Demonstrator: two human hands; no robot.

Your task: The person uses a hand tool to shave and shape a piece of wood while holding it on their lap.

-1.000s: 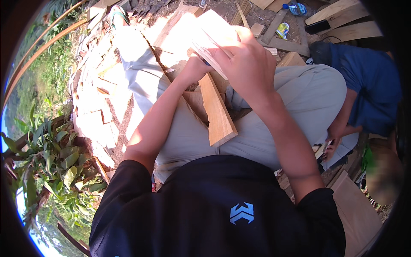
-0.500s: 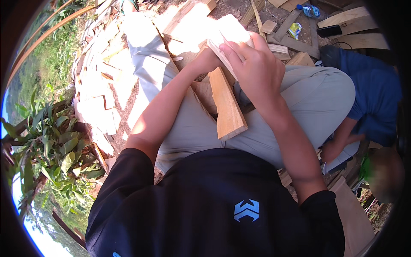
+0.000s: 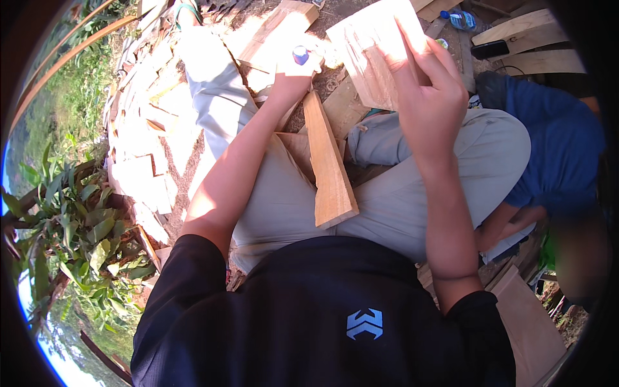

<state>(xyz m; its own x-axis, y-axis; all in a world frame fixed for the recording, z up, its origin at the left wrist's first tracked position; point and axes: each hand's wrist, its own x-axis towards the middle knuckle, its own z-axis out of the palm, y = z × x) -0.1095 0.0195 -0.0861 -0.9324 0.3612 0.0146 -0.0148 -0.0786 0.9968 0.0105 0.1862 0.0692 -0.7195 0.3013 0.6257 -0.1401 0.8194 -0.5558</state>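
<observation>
My right hand is raised over my right knee, closed on a flat, pale wooden board with its broad face turned toward me. My left hand is in strong glare to the left of the board, apart from it. From its closed fingers shows a small object with a round, dark blue end; its kind cannot be made out. Across my lap slants a long wooden block with one uneven edge, its far end close to my left hand.
Wood offcuts litter the sunlit ground at left, beside a leafy plant. A thick plank lies ahead. At right are a plastic bottle, a dark phone, curved wood pieces and another person in blue.
My right hand has moved up and right with the board, tilting its face into view. My left hand has come away leftward, showing the blue-ended object. The lap block has shifted slightly.
</observation>
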